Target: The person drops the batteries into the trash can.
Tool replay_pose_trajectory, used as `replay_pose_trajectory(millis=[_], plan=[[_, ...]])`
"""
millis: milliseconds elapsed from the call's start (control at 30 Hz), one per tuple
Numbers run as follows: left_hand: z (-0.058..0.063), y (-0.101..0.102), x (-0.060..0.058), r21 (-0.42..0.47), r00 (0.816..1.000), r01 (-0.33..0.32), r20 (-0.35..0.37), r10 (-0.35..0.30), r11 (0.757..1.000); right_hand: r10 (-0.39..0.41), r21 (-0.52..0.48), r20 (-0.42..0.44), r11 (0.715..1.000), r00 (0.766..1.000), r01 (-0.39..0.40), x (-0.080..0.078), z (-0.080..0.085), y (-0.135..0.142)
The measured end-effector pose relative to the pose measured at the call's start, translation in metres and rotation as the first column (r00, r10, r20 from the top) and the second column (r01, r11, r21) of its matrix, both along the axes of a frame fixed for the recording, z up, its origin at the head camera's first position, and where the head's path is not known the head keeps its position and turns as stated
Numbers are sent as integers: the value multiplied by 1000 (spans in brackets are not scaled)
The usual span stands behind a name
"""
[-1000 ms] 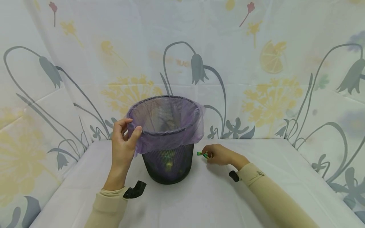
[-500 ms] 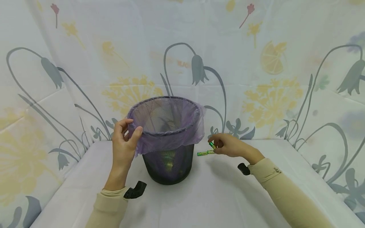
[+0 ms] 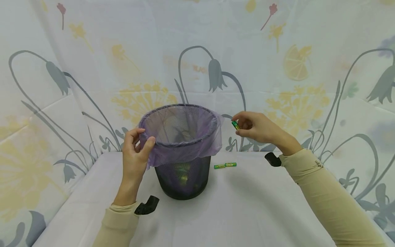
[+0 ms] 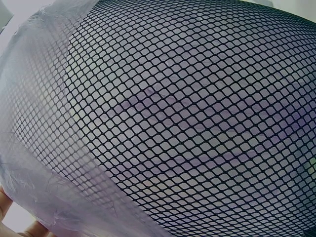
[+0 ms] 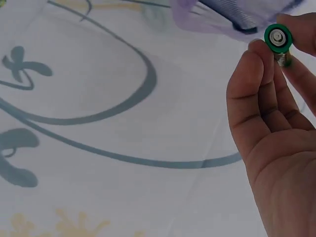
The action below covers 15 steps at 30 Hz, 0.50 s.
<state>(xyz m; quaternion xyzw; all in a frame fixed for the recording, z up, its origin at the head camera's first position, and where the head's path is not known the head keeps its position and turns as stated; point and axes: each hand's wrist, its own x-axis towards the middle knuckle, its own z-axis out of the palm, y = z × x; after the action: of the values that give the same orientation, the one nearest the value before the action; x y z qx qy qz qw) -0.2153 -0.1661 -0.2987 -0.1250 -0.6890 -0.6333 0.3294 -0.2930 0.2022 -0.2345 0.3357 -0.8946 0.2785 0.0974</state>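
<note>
A black mesh wastebasket (image 3: 182, 181) stands upright on the table, lined with a thin purple bin bag (image 3: 185, 152) folded over its rim. My left hand (image 3: 134, 154) grips the near left of that rim, thumb and fingers on the bag; in the left wrist view only its fingertips (image 4: 34, 229) show beside the mesh. Raised to the right of the basket, my right hand (image 3: 259, 127) pinches a green battery (image 3: 235, 125) between thumb and fingers. The right wrist view shows the same battery (image 5: 278, 38) end on, its flat metal end towards the camera.
Two more green batteries, one on the left (image 3: 219, 166) and one on the right (image 3: 230, 164), lie end to end on the white tablecloth (image 3: 197, 219), right of the basket. Something yellow-green shows through the basket's lower mesh. A flower-printed cloth (image 3: 197, 31) hangs behind.
My right hand has lifted a battery off the table and moved up and to the right with it, leaving two batteries lying there. The left hand has stayed on the rim.
</note>
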Motion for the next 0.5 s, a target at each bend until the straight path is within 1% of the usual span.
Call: replay_pose_trajectory(millis=[133,267,400,500], plan=[[0,0,0,3,1000,-1,2,1,1000,35,-43,-75,998,997,-38,-1,23,-13],[0,0,-1,8,1000,0,1,0,1000,68,-71,-95,995,993,-75,0,40,-33],[-1,0,-1,11,1000,5,-5,-5,1000,107,-69,-86,991,991,-113,2,51,-56],[-1,-1,-1,13,1000,5,-4,-5,1000,143,-61,-76,987,987,-148,1,54,-75]])
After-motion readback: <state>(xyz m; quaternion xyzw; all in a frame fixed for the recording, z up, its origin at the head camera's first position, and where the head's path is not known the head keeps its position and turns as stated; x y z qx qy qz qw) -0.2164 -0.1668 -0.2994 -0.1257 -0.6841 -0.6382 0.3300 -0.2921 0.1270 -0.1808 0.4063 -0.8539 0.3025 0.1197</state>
